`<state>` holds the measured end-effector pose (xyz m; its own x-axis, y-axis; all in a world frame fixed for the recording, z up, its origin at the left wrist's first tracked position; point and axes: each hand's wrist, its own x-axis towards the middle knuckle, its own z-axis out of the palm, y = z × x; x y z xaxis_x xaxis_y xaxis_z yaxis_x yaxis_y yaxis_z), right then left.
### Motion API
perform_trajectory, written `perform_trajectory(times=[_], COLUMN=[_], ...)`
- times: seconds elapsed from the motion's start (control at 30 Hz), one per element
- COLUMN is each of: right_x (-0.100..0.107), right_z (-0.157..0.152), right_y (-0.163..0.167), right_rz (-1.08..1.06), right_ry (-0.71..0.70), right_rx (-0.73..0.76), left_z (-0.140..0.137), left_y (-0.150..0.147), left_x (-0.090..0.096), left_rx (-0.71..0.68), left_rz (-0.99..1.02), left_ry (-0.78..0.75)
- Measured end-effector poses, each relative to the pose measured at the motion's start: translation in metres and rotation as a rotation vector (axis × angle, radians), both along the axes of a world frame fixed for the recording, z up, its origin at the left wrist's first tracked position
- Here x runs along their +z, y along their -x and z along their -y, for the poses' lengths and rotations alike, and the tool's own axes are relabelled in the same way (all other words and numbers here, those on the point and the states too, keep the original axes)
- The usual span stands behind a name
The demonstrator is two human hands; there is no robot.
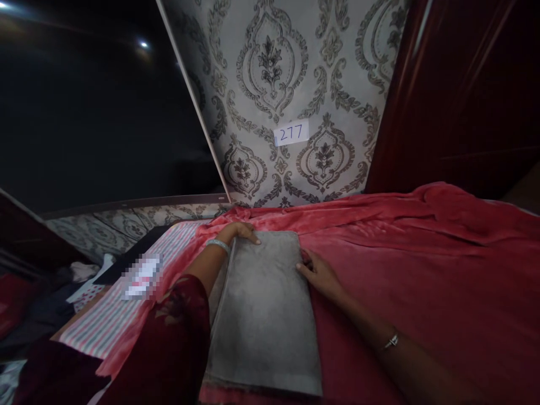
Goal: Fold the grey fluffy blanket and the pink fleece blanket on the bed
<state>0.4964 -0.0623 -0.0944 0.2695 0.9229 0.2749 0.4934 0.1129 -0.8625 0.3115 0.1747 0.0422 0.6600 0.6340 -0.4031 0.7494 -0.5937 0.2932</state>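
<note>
Left hand [243, 231] half-closed at cloth [265, 309], far left; right hand [319, 274] half-curled, right edge; holds unclear. Slack blanket [400, 287] could ruck, skewing it.

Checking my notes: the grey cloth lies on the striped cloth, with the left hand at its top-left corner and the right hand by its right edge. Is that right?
The surface beneath is wrong: in the head view, the grey cloth lies on the red blanket. The left hand is at the grey cloth's top-left corner and the right hand by its right edge.
</note>
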Motion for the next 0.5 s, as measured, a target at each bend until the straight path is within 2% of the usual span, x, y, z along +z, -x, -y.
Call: perform_trajectory(times=[0.13,0.23,0.33,0.43,0.5], right_x=[-0.004,-0.001,0.012,0.030,0.039], right_z=[-0.003,-0.003,0.004,0.018,0.031], right_y=[-0.001,-0.002,0.002,0.014,0.026], right_rz=[-0.018,-0.090,-0.295,-0.599,-0.787], right_ry=[0.013,0.051,0.018,-0.057,-0.028], right_rx=[-0.021,-0.018,0.083,0.239,0.321], left_z=[0.016,0.032,0.051,0.071,0.084], left_y=[0.006,0.013,0.020,0.026,0.028], left_x=[0.019,0.037,0.064,0.100,0.126], left_rx=[-0.015,-0.061,-0.148,-0.167,-0.172], left_rz=[0.024,0.095,0.178,0.245,0.309], left_ry=[-0.007,-0.098,-0.254,-0.383,-0.450])
